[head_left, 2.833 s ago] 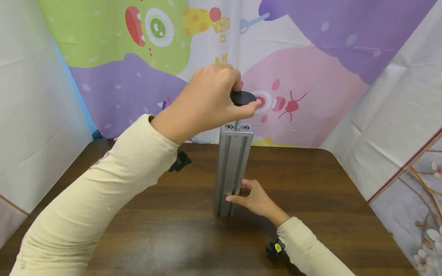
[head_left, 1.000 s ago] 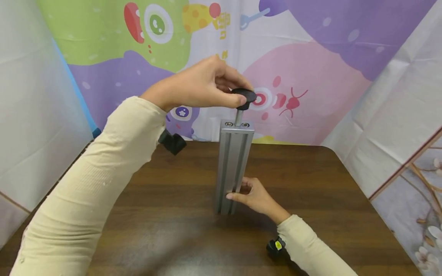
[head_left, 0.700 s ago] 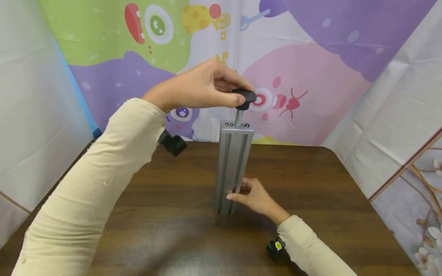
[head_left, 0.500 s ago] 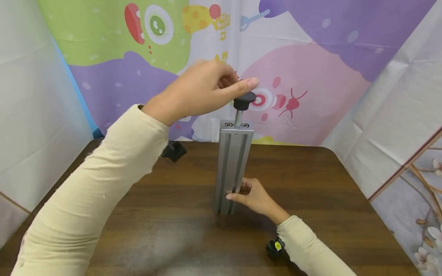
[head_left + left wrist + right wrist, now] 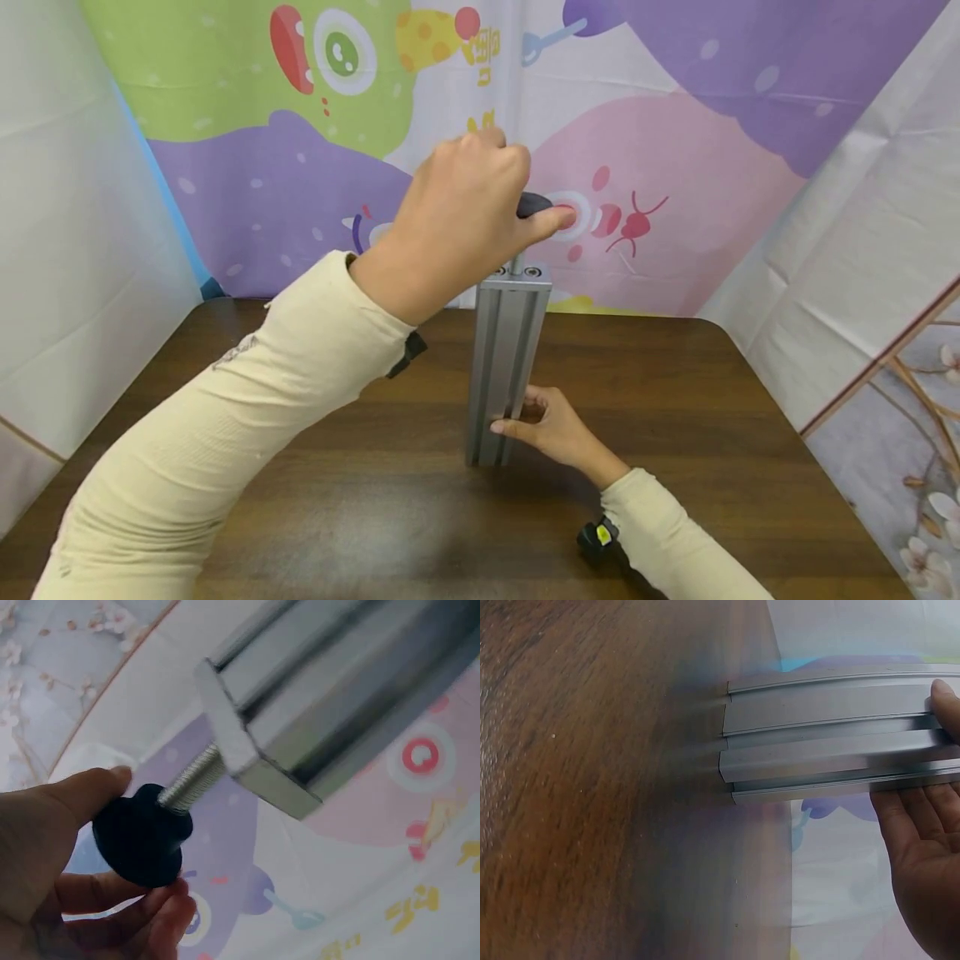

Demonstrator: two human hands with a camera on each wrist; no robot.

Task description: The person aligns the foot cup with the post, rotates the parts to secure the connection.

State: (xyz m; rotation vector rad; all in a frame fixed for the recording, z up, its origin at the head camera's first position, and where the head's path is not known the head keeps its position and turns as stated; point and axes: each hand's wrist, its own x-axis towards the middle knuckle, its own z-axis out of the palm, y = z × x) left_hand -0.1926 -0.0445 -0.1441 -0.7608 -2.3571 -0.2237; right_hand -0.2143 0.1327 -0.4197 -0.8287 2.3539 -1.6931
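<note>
An aluminium profile [image 5: 506, 367] stands upright on the wooden table, its grooves running lengthwise. A black levelling foot [image 5: 532, 204] sits above its top end, pad up. In the left wrist view the foot's threaded rod [image 5: 193, 778] enters the end plate [image 5: 232, 742]. My left hand [image 5: 465, 217] grips the foot's round pad, thumb on one side and curled fingers on the other; the hand hides part of the pad from the head view. Low on the profile, my right hand [image 5: 558, 433] holds it between thumb and fingers.
The brown table [image 5: 675, 400] reaches back to a cartoon-printed curtain [image 5: 660, 142]. White cloth hangs at both sides. Two bolt heads, one the right bolt [image 5: 533, 272], flank the rod on the profile's top. Each wrist carries a small black camera mount [image 5: 596, 537].
My left thumb lifted off the foot's pad half a second ago. The wrist has since turned and the hand grips the pad again. My right hand and the profile have stayed put.
</note>
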